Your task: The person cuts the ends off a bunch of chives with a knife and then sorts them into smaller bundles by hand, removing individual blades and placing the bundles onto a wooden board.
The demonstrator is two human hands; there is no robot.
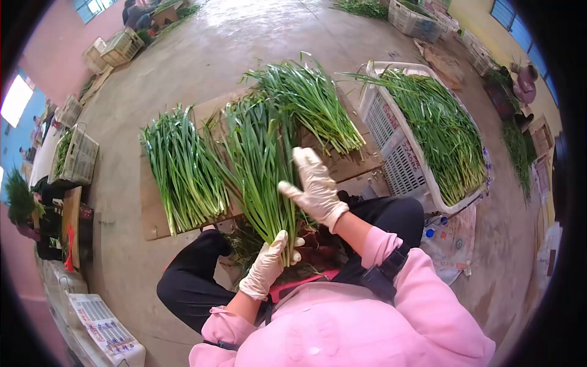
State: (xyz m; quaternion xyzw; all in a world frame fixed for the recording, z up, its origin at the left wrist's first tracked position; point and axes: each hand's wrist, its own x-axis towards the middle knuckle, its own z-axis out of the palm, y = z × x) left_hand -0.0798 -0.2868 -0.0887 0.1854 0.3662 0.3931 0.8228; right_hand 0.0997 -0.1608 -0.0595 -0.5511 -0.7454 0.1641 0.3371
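Observation:
My left hand [266, 266], in a pale glove, is closed around the pale stalk ends of a bunch of garlic chives [263, 177]. The leaves fan forward, away from me. Beside the bunch, on its right, my gloved right hand [317, 189] is open with thumb and fingers apart, its fingertips close to the leaves. Another pile of garlic chives [183, 171] lies to the left on a flat brown board [155, 211]. A further pile [315, 104] rests on the board's far right part, stalk ends pointing toward me.
A white plastic crate [391, 144] heaped with garlic chives [434, 128] stands close on my right. Loose greens [238, 244] lie between my legs. More crates [122, 47] line the walls, and another person [526, 82] sits at the far right.

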